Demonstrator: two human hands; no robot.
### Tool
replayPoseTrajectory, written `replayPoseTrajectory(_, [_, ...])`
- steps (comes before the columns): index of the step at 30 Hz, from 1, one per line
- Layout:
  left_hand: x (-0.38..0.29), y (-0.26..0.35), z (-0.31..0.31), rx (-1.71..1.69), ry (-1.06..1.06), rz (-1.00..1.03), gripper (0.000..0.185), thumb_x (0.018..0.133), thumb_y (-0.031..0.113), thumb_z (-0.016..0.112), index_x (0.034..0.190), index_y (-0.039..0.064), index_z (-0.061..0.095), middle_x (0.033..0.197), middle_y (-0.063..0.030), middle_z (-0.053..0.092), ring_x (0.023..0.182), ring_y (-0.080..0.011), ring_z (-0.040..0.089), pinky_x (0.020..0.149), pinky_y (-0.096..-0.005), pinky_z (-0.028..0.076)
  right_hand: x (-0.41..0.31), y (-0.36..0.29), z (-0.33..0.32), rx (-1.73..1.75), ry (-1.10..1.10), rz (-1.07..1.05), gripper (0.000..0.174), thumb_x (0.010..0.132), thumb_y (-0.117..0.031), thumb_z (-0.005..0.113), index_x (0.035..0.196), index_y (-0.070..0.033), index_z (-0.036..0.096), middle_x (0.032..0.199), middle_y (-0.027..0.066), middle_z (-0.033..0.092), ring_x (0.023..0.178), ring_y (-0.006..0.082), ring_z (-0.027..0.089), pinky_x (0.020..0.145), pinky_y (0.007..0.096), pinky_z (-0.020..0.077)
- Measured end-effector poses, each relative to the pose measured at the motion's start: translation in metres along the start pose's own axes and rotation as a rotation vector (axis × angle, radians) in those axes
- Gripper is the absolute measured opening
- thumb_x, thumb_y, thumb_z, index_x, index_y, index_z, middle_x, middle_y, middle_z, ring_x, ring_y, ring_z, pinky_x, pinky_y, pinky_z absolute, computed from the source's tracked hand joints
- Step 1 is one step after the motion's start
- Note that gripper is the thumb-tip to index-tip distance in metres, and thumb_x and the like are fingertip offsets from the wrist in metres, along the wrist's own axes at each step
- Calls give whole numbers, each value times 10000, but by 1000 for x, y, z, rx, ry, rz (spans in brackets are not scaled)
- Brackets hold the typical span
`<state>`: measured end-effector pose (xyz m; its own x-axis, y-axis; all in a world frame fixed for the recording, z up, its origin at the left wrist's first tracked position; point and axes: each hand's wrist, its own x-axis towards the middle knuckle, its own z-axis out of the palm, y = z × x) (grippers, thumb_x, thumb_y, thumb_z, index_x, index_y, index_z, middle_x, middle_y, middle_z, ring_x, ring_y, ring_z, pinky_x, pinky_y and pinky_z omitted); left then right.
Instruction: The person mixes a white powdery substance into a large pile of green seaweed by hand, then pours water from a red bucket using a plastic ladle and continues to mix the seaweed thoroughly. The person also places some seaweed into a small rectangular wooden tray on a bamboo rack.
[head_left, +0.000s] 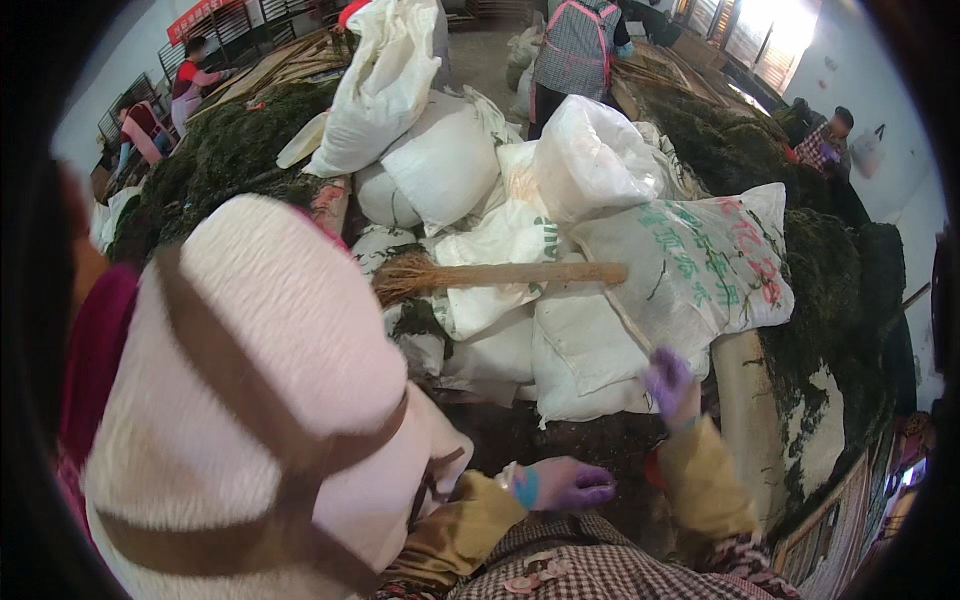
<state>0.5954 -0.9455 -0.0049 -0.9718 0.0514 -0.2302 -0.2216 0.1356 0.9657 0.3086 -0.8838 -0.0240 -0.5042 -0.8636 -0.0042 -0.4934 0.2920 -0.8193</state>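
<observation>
My left hand (571, 486), in a purple-tipped glove, is held low before my checked apron (562, 562); its fingers look curled and I cannot tell whether anything is in them. My right hand (671, 386), in a purple glove and blurred, is raised at the lower corner of a stuffed white woven sack (690, 262) with green and red writing; whether it touches the sack is unclear. A straw broom with a thick wooden handle (525, 274) lies across the pile of white sacks (491, 349). An open bag (596, 154) with a plastic lining stands behind it.
A person in a pale fleece garment (285, 315) stands close at the left. Dark green stringy heaps (825, 285) flank the sacks on both sides. A person in a checked apron (577, 49) stands beyond, and several others are at the heaps farther off.
</observation>
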Motion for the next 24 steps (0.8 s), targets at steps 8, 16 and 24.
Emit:
replayPoseTrajectory(8, [21,-63,-26,-478,493,-130,429,1013,200,568,1415,73,495,1110,-67,699,937,-131,643,902,-288,513,395,-50,-9,-749,135,-502,959,748,-351,809,1505,-57,299,1423,212,498,1302,386,485,1090,433,406])
replayPoseTrajectory(16, [79,-41,-181,-536,1077,-107,484,986,247,619,1369,-28,509,1036,-77,674,867,-123,610,798,-267,505,423,-86,123,-154,-389,-488,650,884,-268,635,1479,-132,414,1103,233,676,1036,345,652,943,411,498])
replayPoseTrajectory(24, [131,8,-395,-24,1724,-267,945,833,343,765,1497,-74,238,1513,-300,330,1363,-412,417,1140,-429,336,382,-125,135,-418,-770,-404,656,915,-383,571,1499,-172,360,1116,236,667,1070,405,628,967,459,481])
